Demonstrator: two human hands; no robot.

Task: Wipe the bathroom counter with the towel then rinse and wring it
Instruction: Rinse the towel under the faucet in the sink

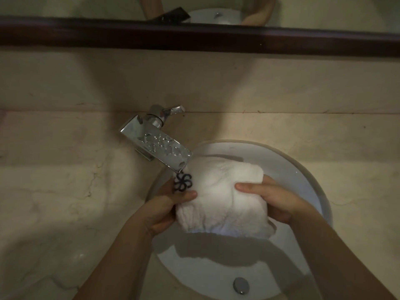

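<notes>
Beige marble surface (54, 191) spreads wide on the left, with open room out to the frame's edge. A chrome faucet (155, 146), beaded with drops, slants from the back wall down to the right, its spout tip over the basin's left rim. Just under that tip sits a black flower-shaped loop (183, 182); whether it hangs from the spout or from a finger I cannot tell. The left hand (166, 206) grips the towel's left end, thumb on top. The white towel (220, 198) is bunched into a rounded, nubbly lump held above the round white sink (313, 180). Its long axis runs roughly left to right between the hands, and a loose edge hangs toward the person. The right hand (270, 198) clasps the right end, thumb across the top. Below them, near the bowl's front, lies the metal drain (241, 285).
</notes>
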